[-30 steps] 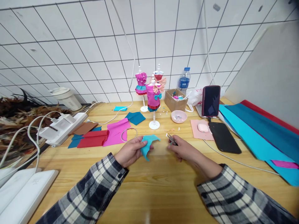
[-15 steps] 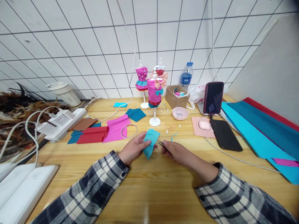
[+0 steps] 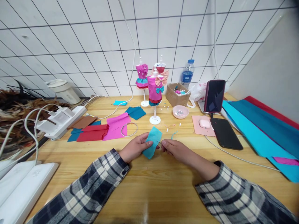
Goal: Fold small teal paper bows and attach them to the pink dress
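Between the thumb and fingers of my left hand (image 3: 137,144) is a light blue piece of crepe paper or thin cloth (image 3: 153,140), roughly oblong and tilted. My right hand (image 3: 177,150) is closed around small dark scissors (image 3: 159,142); the handles are hidden in my fingers, and only the thin tip shows, at the right edge of the blue piece. A narrow blue offcut (image 3: 173,135) lies just beyond my right hand. Behind my hands stands a mini dress form (image 3: 155,90) in magenta with peach and blue bows.
Magenta (image 3: 116,126) and red sheets (image 3: 92,133) lie left, with a metal ring (image 3: 129,129). Farther back are a pink bowl (image 3: 180,112), a cardboard box (image 3: 177,95) and a water bottle (image 3: 187,73). A propped phone (image 3: 214,95) and a power strip (image 3: 65,123) flank the table.
My right hand has moved slightly left, and the scissors' spread blades now reach the blue piece's edge. The blue piece has turned a little in my left hand.
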Tool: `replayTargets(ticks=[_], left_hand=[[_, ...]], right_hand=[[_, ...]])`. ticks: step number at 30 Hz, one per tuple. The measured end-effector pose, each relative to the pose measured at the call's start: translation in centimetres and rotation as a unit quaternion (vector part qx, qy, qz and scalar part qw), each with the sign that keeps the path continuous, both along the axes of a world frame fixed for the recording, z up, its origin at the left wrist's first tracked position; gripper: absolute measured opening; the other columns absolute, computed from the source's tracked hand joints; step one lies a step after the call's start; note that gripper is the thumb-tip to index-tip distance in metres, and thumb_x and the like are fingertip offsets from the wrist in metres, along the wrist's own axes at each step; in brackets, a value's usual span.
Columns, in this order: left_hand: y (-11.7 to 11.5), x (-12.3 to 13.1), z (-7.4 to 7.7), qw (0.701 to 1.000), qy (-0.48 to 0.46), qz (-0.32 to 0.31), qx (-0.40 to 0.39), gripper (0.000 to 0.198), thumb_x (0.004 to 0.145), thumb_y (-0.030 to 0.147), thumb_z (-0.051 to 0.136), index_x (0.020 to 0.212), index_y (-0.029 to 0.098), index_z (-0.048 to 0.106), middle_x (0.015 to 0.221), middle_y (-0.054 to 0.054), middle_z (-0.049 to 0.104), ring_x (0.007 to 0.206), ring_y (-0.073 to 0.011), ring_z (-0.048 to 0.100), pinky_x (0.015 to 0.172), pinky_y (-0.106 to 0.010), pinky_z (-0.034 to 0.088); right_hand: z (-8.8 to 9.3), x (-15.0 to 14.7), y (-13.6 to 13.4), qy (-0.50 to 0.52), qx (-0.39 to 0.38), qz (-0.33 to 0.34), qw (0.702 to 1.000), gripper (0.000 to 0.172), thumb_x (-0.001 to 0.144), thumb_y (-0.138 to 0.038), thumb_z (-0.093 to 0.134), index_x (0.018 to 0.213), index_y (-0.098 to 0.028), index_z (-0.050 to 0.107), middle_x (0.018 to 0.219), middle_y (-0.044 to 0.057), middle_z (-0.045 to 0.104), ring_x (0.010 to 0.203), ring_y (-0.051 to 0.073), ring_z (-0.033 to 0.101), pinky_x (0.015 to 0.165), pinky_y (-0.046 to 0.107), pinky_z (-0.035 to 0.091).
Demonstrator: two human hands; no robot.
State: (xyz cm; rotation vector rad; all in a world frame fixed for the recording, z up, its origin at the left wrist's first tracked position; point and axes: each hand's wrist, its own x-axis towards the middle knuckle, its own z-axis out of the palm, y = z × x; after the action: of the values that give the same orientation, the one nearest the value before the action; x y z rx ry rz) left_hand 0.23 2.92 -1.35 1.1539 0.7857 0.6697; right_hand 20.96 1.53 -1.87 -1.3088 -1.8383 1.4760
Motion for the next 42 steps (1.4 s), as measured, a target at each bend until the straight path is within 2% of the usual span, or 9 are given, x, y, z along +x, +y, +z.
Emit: replayTargets(ticks=[5, 18, 24, 28, 32, 38, 42], left_hand=[[-0.05, -0.06, 0.01, 1.000, -0.003, 0.001, -0.015, 0.038, 0.080, 0.033, 0.070, 0.112, 0.015, 0.061, 0.096, -0.008, 0.072, 0.088, -0.0197, 0.068, 0.074, -0.027, 0.050], [-0.10, -0.02, 0.14, 1.000, 0.013, -0.005, -0.015, 0.036, 0.079, 0.034, 0.070, 0.109, 0.015, 0.063, 0.097, -0.008, 0.072, 0.088, -0.0207, 0.068, 0.071, -0.027, 0.050], [-0.12, -0.05, 0.16, 1.000, 0.003, -0.011, -0.004, 0.040, 0.080, 0.033, 0.069, 0.115, 0.015, 0.060, 0.100, -0.009, 0.071, 0.090, -0.0207, 0.067, 0.074, -0.027, 0.051], [-0.08, -0.11, 0.11, 1.000, -0.003, -0.015, -0.018, 0.044, 0.080, 0.033, 0.069, 0.119, 0.016, 0.058, 0.105, -0.009, 0.070, 0.094, -0.0219, 0.067, 0.076, -0.028, 0.051], [-0.01, -0.17, -0.03, 0.999, -0.007, -0.001, -0.031, 0.050, 0.078, 0.034, 0.071, 0.122, 0.016, 0.055, 0.100, -0.009, 0.071, 0.092, -0.0220, 0.068, 0.074, -0.027, 0.051], [0.05, -0.23, -0.04, 0.999, -0.008, -0.009, -0.030, 0.043, 0.079, 0.035, 0.070, 0.115, 0.015, 0.059, 0.099, -0.009, 0.071, 0.093, -0.0229, 0.067, 0.075, -0.028, 0.051], [-0.02, -0.32, -0.05, 0.999, 0.001, -0.038, -0.026, 0.037, 0.081, 0.034, 0.068, 0.113, 0.016, 0.061, 0.102, -0.009, 0.070, 0.095, -0.0227, 0.066, 0.079, -0.031, 0.050]], right_hand=[[0.07, 0.07, -0.07, 0.015, 0.011, -0.005, 1.000, 0.047, 0.088, -0.060, 0.032, 0.070, -0.020, 0.047, 0.064, -0.002, 0.043, 0.063, 0.014, 0.040, 0.058, 0.026, 0.034], [-0.03, 0.16, 0.04, 0.004, 0.025, 0.002, 1.000, 0.042, 0.090, -0.054, 0.032, 0.065, -0.021, 0.041, 0.061, -0.003, 0.039, 0.060, 0.014, 0.038, 0.059, 0.027, 0.032], [-0.05, 0.14, -0.02, -0.005, 0.005, 0.000, 1.000, 0.044, 0.092, -0.053, 0.029, 0.068, -0.020, 0.046, 0.062, -0.002, 0.043, 0.061, 0.014, 0.041, 0.059, 0.027, 0.034], [-0.06, 0.25, 0.05, -0.008, 0.028, 0.016, 0.999, 0.044, 0.093, -0.052, 0.028, 0.068, -0.020, 0.045, 0.063, -0.002, 0.043, 0.062, 0.014, 0.042, 0.061, 0.028, 0.034], [0.09, 0.68, 0.23, -0.033, 0.014, 0.004, 0.999, 0.044, 0.092, -0.053, 0.029, 0.071, -0.020, 0.048, 0.065, -0.001, 0.046, 0.064, 0.015, 0.043, 0.063, 0.029, 0.035], [0.36, 0.52, 0.14, -0.044, 0.010, 0.005, 0.999, 0.045, 0.091, -0.053, 0.029, 0.069, -0.019, 0.050, 0.065, 0.000, 0.047, 0.065, 0.015, 0.044, 0.063, 0.029, 0.035], [0.16, 0.15, -0.01, -0.030, 0.015, 0.001, 0.999, 0.044, 0.090, -0.052, 0.029, 0.069, -0.020, 0.050, 0.067, 0.000, 0.049, 0.064, 0.015, 0.044, 0.065, 0.029, 0.037]])
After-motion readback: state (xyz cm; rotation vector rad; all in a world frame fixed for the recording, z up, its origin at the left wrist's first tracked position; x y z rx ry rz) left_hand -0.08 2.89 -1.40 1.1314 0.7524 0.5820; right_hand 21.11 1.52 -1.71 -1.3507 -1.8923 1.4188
